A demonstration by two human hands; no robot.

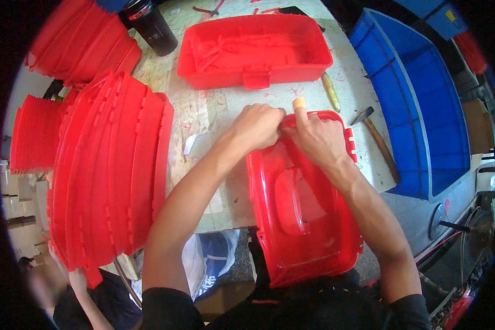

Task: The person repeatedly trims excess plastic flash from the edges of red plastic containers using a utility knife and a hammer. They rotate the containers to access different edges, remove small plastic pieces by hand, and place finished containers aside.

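A shiny red plastic lid (327,212) with a raised, handle-shaped middle lies lengthwise in front of me, its near end over the table's front edge. My left hand (260,126) is closed at the lid's far left corner, fingers curled over its rim. Beside it, my right hand (320,136) is closed over the far edge, with a yellowish finger cover (298,103) on one digit pointing away from me. Whatever the right fingers hold is hidden beneath the hand. Beyond both hands sits a red plastic box (225,78) with red strips of scrap inside.
Tall stacks of red plastic parts (113,165) stand at the left, with a black tumbler (151,27) behind. Right of the lid lie a hammer (380,142) and a yellowish rod-like tool (331,93). A blue crate (404,104) stands farther right. Another person (93,297) is at lower left.
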